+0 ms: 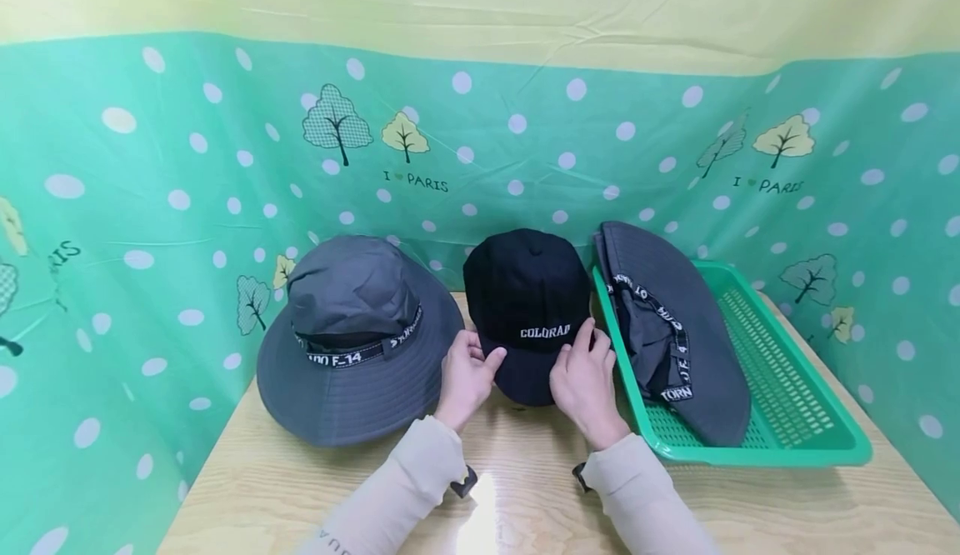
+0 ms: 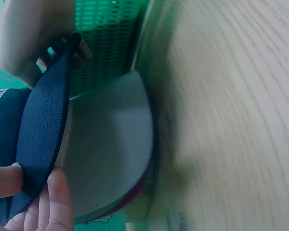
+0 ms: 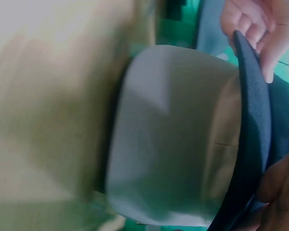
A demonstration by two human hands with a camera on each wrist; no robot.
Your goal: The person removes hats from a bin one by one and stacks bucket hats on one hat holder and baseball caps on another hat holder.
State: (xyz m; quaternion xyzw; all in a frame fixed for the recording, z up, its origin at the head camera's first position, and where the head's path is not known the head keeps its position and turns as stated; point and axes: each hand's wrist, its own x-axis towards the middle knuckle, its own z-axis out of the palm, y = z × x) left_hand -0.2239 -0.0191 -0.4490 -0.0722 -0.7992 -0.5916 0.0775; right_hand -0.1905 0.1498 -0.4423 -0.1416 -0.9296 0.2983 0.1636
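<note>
A black baseball cap (image 1: 528, 284) with white lettering across its front is in the middle of the head view, brim toward me. My left hand (image 1: 467, 376) pinches the left edge of the brim, thumb on top and fingers underneath in the left wrist view. At the brim's opposite edge, my right hand (image 1: 585, 380) grips it. Below the raised black brim, both wrist views show a pale grey rounded panel (image 3: 168, 130), like another brim. A maroon edge (image 2: 135, 195) peeks out beneath that panel.
To the left stands a dark grey wide-brimmed hat (image 1: 360, 288) with a lettered band. A green perforated basket (image 1: 757, 455) on the right holds a similar hat (image 1: 705, 322), tilted on its side. All rest on a wooden table (image 1: 525, 488), with a patterned cloth (image 1: 517, 155) behind.
</note>
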